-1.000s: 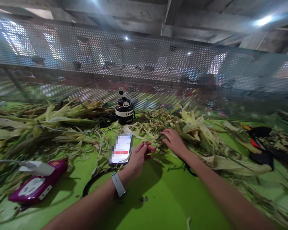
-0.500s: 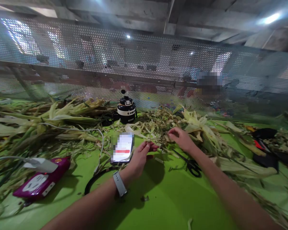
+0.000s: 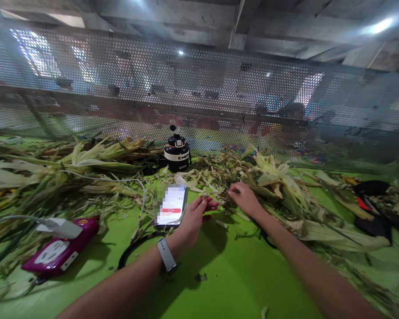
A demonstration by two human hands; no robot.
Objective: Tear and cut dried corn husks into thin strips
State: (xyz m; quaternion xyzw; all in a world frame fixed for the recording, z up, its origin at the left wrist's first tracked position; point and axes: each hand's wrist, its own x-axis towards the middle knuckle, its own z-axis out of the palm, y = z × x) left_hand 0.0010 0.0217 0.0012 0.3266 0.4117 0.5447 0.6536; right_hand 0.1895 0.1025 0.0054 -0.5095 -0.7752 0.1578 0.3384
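My left hand (image 3: pixel 196 215), with a grey watch band (image 3: pixel 166 255) at its wrist, pinches a small pale strip of corn husk (image 3: pixel 205 195) between thumb and fingers. Just right of it, my right hand (image 3: pixel 245 199) has its fingertips pressed together. Whatever they hold is too small to make out. The two hands are a short gap apart over the green table (image 3: pixel 232 274). Beneath my right forearm lie black scissors (image 3: pixel 268 239), mostly hidden. A lit phone (image 3: pixel 171 206) rests beside my left hand.
Corn husks (image 3: pixel 96 155) lie heaped at the left, and more husks (image 3: pixel 275 175) at the right. A black bottle (image 3: pixel 177 153) stands behind the phone. At the left is a purple power strip (image 3: pixel 61 250) with a white charger (image 3: pixel 60 228). A perforated metal screen (image 3: pixel 199 88) runs across the back.
My right hand has come left and slightly down, closer to my left hand, and its forearm now covers most of the scissors. The left hand has stayed nearly still.
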